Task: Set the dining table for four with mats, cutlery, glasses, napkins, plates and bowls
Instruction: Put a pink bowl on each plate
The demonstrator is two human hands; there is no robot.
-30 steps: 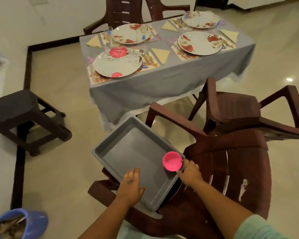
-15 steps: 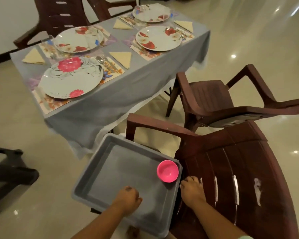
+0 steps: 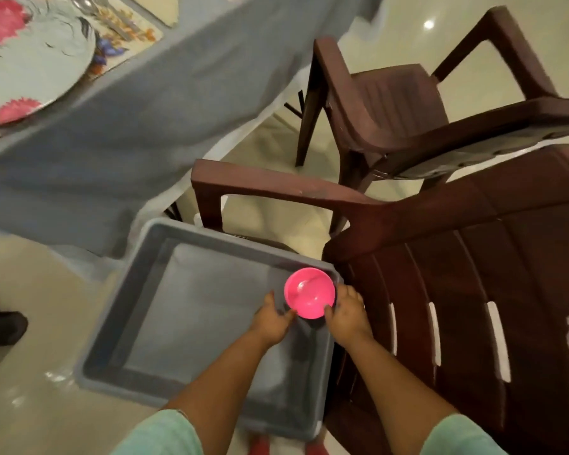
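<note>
Pink bowl (image 3: 309, 293) sat in the far right corner of the grey tray (image 3: 112, 323), and I had both hands on it. My left hand (image 3: 271, 318) touched its near left side, fingers curled toward the rim. My right hand (image 3: 347, 311) curled round its right side, between bowl and tray wall. Motion blur, so I couldn't tell if the bowl was lifted off the tray floor. Tray rested on the seat of the near brown chair (image 3: 473, 290). A second brown chair (image 3: 391, 103) stood just beyond. Up left, the table under a grey cloth (image 3: 178, 93) carried a flowered plate (image 3: 30, 60) on a mat (image 3: 125, 41), cutlery (image 3: 112, 18) beside the plate. Mint sleeves (image 3: 165, 435) showed at the bottom edge.
</note>
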